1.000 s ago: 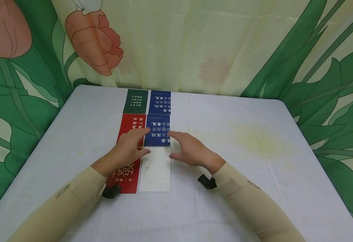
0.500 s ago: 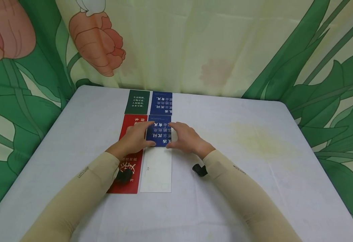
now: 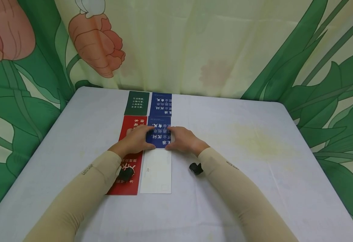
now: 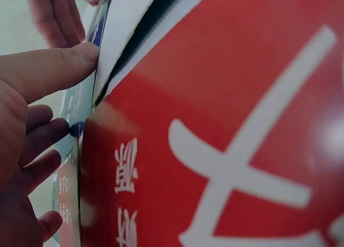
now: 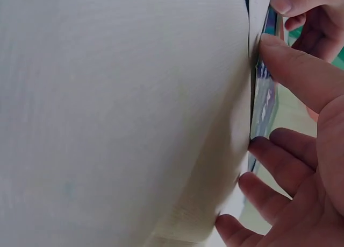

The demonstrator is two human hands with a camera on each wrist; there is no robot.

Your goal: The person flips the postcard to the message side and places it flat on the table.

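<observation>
A blue card (image 3: 159, 121) with white Chinese characters lies in the middle row of two columns of cards. My left hand (image 3: 135, 139) reaches over a red card (image 3: 130, 121) to the blue card's left side, thumb by its near corner. Opposite it, my right hand (image 3: 183, 139) has its fingertips along the right edge. Both thumbs (image 4: 80, 57) touch down where the blue card meets a white card (image 3: 156, 171). In the right wrist view the other fingers (image 5: 266, 196) are spread, resting on the cloth.
Behind lie a green card (image 3: 136, 104) and a second blue card (image 3: 160, 104). A nearer red card (image 3: 131, 187) sits partly under my left wrist. A white cloth covers the table (image 3: 240, 188); a flowered curtain (image 3: 176, 47) hangs at its back edge.
Both hands have come inward to the blue card's sides, from hovering a little apart and nearer me. Over the last half second they have barely shifted. The cards look unmoved.
</observation>
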